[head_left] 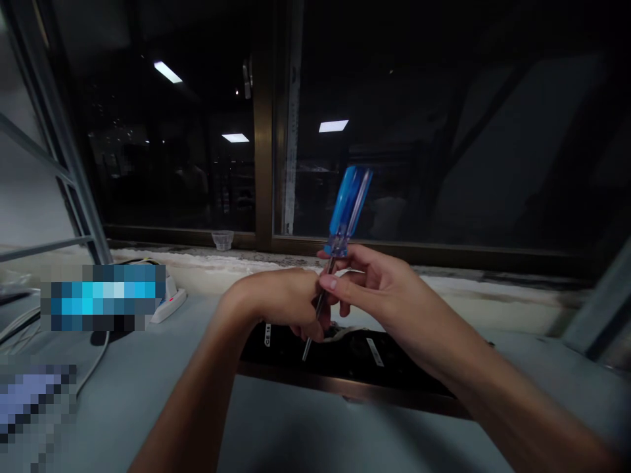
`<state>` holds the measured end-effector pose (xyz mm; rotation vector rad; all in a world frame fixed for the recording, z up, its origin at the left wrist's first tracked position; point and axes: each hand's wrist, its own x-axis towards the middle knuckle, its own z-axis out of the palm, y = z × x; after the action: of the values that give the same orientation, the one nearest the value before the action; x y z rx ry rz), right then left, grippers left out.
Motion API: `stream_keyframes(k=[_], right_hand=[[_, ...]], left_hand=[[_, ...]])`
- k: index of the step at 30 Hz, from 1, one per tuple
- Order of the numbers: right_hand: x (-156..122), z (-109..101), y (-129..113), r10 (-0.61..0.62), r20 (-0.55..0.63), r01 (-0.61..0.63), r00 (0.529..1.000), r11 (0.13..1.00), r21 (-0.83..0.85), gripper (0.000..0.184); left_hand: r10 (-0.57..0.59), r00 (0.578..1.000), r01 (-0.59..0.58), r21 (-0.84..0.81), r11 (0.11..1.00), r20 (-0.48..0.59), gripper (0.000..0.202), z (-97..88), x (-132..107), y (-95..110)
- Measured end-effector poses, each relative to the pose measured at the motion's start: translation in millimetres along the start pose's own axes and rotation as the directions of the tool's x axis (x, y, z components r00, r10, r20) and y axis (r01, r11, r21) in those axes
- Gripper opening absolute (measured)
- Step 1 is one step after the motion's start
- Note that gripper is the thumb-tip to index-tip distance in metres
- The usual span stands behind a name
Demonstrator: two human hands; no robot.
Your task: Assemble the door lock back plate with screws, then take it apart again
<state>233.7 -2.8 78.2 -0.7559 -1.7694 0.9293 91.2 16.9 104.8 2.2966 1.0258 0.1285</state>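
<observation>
My right hand [374, 282] pinches a screwdriver [345, 213] with a clear blue handle just below the handle; its metal shaft slants down-left toward a flat black device [365, 358] lying on the grey table [296, 427]. My left hand [280, 302] is curled closed beside the shaft, fingers bent down over something small and pale on the device; what it grips is hidden by the fingers. Both hands touch or nearly touch around the shaft.
A dark window [444, 131] with a brown frame runs behind the table, above a pale sill [493, 295]. A small clear cup [222, 240] stands on the sill. A white power strip [170, 302] and cables [93, 364] lie at the left. Metal shelf struts [73, 190] rise at far left.
</observation>
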Motion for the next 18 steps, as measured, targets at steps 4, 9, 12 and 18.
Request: stream_keyframes(k=[4,9,12,18], right_hand=[[-0.4,0.8,-3.0,-0.003,0.016,0.002,1.000,1.000,0.007,0.015],[1.5,2.7,4.3,-0.028,-0.140,0.010,0.990,0.992,-0.128,0.020],[1.7,0.6,4.6,0.008,-0.044,-0.011,0.999,0.997,-0.070,0.020],[-0.1,-1.7,-1.5,0.010,0.020,-0.009,1.000,1.000,-0.029,0.010]], left_hand=[[0.112,0.994,-0.112,0.015,0.994,0.017,0.015,-1.5,-0.5,-3.5],[0.060,0.998,-0.060,-0.010,0.998,0.004,0.017,-3.2,-1.7,-3.2],[0.004,1.000,-0.004,-0.004,1.000,-0.003,0.009,-3.6,-3.2,0.1],[0.099,0.995,-0.099,-0.023,0.995,0.009,0.012,-4.8,-4.5,-1.9]])
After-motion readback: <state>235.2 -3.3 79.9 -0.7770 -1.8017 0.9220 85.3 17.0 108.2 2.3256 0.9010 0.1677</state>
